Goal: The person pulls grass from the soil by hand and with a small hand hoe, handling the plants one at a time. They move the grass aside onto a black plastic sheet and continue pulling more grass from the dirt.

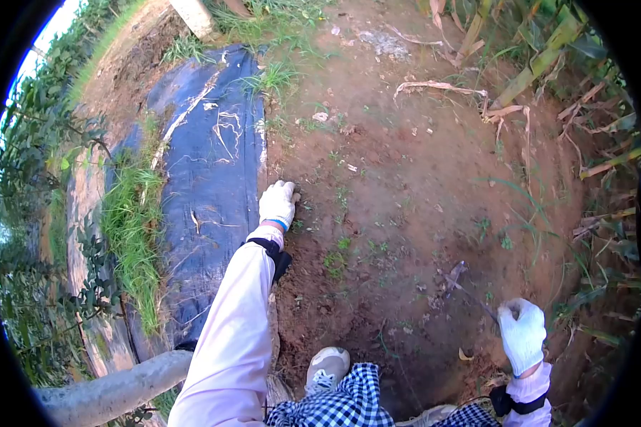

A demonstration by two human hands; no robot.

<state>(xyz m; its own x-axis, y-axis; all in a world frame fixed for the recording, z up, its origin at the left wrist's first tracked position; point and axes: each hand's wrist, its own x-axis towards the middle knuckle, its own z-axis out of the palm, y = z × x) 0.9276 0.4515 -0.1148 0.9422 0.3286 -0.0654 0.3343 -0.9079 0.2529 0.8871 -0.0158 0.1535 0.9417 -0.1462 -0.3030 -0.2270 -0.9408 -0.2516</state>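
Observation:
My left hand [279, 204], in a white knitted glove, is low over the soil beside the edge of a dark blue plastic sheet [214, 171]. Its fingers are curled together, and whatever they may hold is hidden. Small green weeds [335, 263] grow in the soil close to it. On the right, my right hand [522, 334], gloved in white too, is closed around a small hand hoe. The hoe's thin shaft [477, 300] reaches up and left to a blurred grey head [454, 275] over the ground. The handle is covered by my fingers.
Tall stalks with dry leaves [541, 64] line the right side. A strip of grass [132, 242] borders the sheet on the left. A pale trunk or pole [114, 388] crosses the lower left. My shoe [327, 366] and checkered cloth [335, 402] are at the bottom.

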